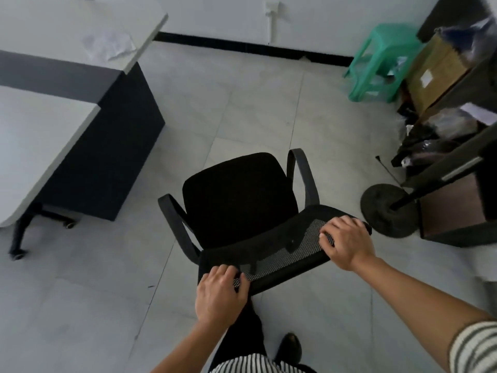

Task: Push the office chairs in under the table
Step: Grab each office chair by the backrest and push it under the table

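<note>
both grips are clamped on the top rail of the office chair (242, 203)'s mesh backrest (285, 246): the left hand (219, 296) wraps the rail's near-left end, fingers curled over onto the mesh, and the right hand (347, 244) closes over the far-right end in the same way. the rail runs aslant between them, low at the left hand and rising away to the right, so the chair sits turned a little clockwise from the person's line of sight.

the chair stands on the tiled floor (255, 103), out in the open, its black seat and two armrests pointing away from the person and slightly left. the counter (40, 130) it belongs under lies up and to the left of the grips, well apart from the chair, with a dark pedestal (107, 146) under its near corner and a castered leg (18, 238) lower left. a second counter surface (67, 30) lies beyond it, with a crumpled paper (109, 44) on top.

judging from this layout, the push cannot go straight along the seat's present heading; the chair must swing leftward first. the right hand, being farther forward, seems best placed to drive the turn while the left hand acts as pivot. the pedestal looks the likeliest snag for the left armrest (176, 224). a round black base (388, 211) stands just beside the right hand's corner, and a green stool (382, 63) stands far right.
</note>
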